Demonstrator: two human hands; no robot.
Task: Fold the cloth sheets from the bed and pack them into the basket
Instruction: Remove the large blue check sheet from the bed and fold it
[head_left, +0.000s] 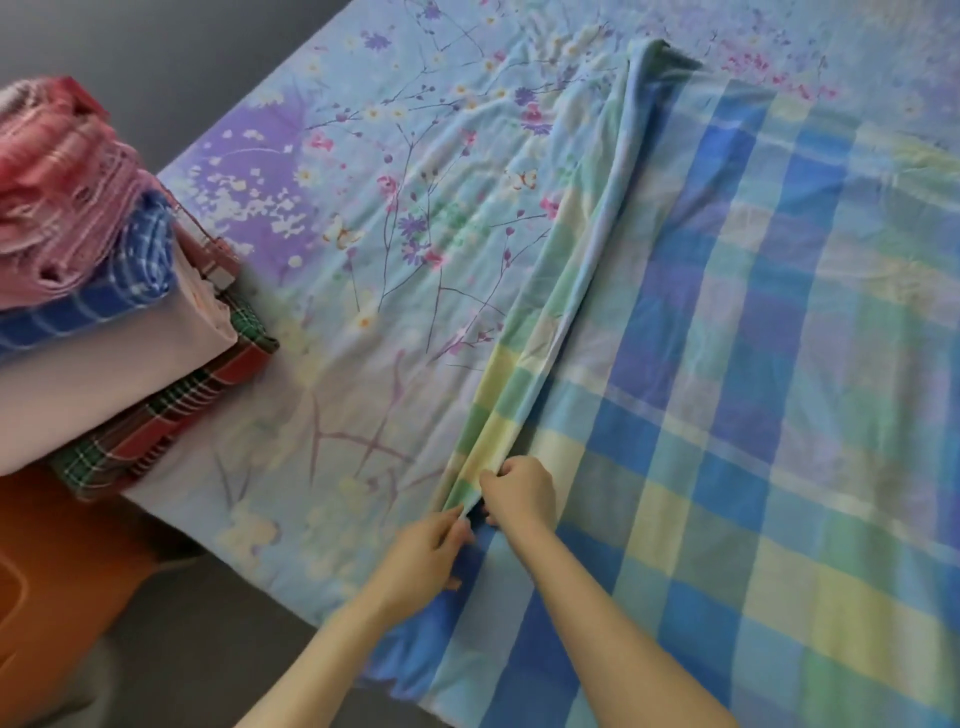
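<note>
A blue, green and yellow checked sheet (753, 364) lies spread over the right half of the bed, with its left edge gathered into a long raised fold running toward the far end. My left hand (426, 561) pinches the near end of that fold from the left. Close beside it, my right hand (519, 496) grips the same fold from the right. At the bottom left, an orange basket (57, 582) sits on the floor, partly cut off by the frame.
A floral bed sheet (395, 208) covers the mattress under the checked one. A stack of folded cloths (93, 291) in pink, blue check, white and red-green plaid sits at the bed's left edge above the basket. Grey floor (171, 62) surrounds the bed.
</note>
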